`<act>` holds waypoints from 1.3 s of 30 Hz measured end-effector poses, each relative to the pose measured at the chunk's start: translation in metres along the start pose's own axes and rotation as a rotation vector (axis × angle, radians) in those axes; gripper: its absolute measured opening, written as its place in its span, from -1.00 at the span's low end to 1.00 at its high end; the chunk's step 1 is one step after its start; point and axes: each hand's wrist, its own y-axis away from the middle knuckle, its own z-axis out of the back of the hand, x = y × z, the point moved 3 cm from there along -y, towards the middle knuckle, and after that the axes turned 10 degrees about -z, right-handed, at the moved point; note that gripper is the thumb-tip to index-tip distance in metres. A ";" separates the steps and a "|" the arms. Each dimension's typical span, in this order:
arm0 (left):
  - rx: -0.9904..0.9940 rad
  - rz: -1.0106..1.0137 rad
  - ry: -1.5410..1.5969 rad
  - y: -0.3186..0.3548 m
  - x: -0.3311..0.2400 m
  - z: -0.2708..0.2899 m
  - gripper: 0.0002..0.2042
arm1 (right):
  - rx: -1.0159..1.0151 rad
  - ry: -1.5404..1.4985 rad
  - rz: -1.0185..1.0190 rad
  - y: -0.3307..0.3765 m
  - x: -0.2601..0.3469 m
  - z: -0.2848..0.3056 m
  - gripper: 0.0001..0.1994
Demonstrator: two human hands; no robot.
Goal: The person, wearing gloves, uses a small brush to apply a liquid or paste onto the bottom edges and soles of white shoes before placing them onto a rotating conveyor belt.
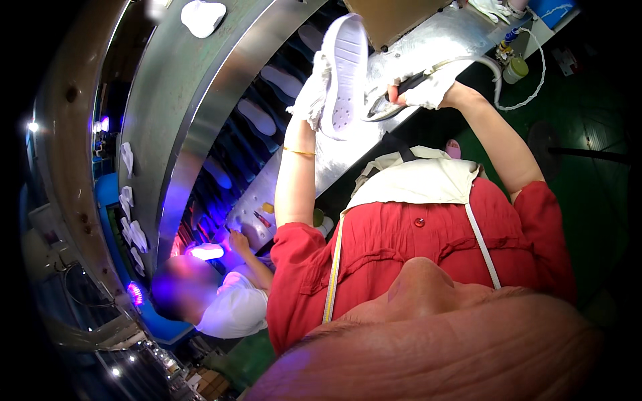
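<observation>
My left hand [309, 100], in a white glove, grips a white shoe sole [344, 80] by its left side. The sole stands nearly upright lengthwise, its ribbed and dimpled face showing. My right hand [428, 92], in a loose white glove with bare fingertips showing, is closed around a dark grey curved thing [388, 110] just right of the sole. A pale grey hose [468, 60] runs to that hand from the right; whether it joins the dark thing is hard to tell. Both hands are above a shiny metal worktop [334, 157].
A curved conveyor [174, 73] carries white soles [202, 18] on the left. More soles [257, 117] sit on the dark rack beside it. A cardboard box [391, 20] stands beyond my hands. A co-worker [234, 304] works at lower left under purple light. A small jar [515, 70] stands right.
</observation>
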 end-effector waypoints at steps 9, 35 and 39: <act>0.069 -0.192 0.569 0.031 0.015 0.020 -0.34 | -0.253 -0.397 0.038 0.014 0.004 0.001 -0.85; 0.200 -0.226 0.741 0.020 0.069 -0.070 -0.32 | -0.501 -0.334 0.149 0.011 -0.009 -0.001 -0.80; 0.402 -0.319 0.780 0.009 0.073 -0.052 -0.32 | -0.542 0.054 0.414 0.019 0.017 -0.009 -0.86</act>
